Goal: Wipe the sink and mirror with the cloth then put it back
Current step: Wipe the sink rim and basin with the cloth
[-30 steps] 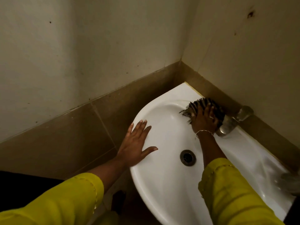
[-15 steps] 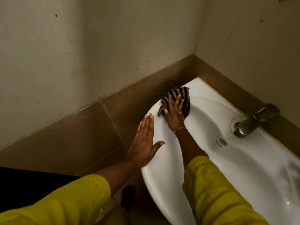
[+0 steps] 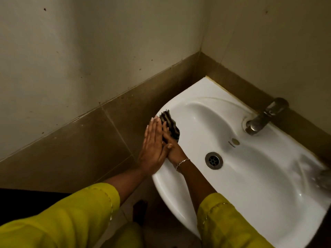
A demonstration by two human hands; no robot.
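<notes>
Striped cloth (image 3: 171, 124) on white sink (image 3: 202, 90) rim.
Right hand (image 3: 174, 152) presses it, fingers flat; left hand (image 3: 153, 145) lies straight-fingered against the outer edge.

The right hand (image 3: 173, 149) and the striped cloth (image 3: 171, 123) under it are no longer beside the tap (image 3: 259, 120) at the back of the sink (image 3: 179, 203). They now press on its left rim. The left hand (image 3: 153, 147), apart from the right a moment ago, now lies against it.
</notes>
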